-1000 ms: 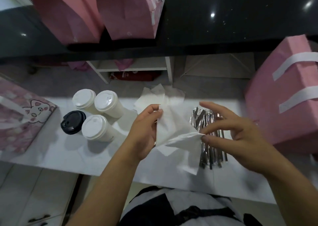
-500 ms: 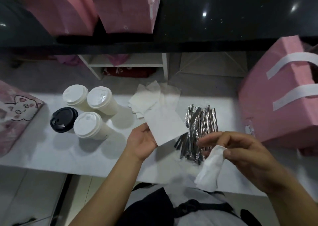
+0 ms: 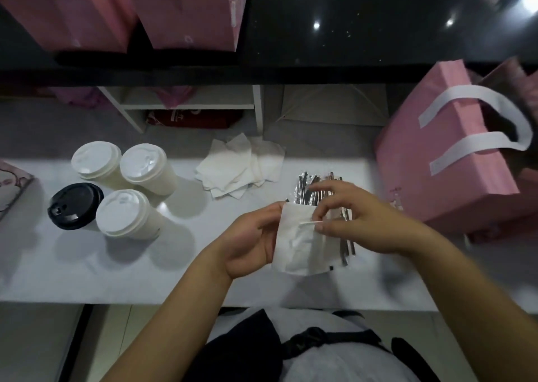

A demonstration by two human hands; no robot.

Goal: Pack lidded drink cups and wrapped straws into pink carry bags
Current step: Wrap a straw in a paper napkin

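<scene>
Left grip [image 3: 250, 242] holds napkin [image 3: 297, 247] by its edge, right grip [image 3: 364, 221] pinches its top fold, above wrapped straws [image 3: 305, 183] on table [image 3: 87, 265]. Straws probably light, slick, bendy: pinch mid-bundle. Cups [image 3: 128, 215] left, pink bag [image 3: 454, 160] right.

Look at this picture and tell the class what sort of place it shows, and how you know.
Most likely the packing counter of a takeaway drinks shop. Four lidded cups stand together on the white counter, a heap of wrapped straws lies beside loose napkins, and pink carry bags wait nearby.
</scene>
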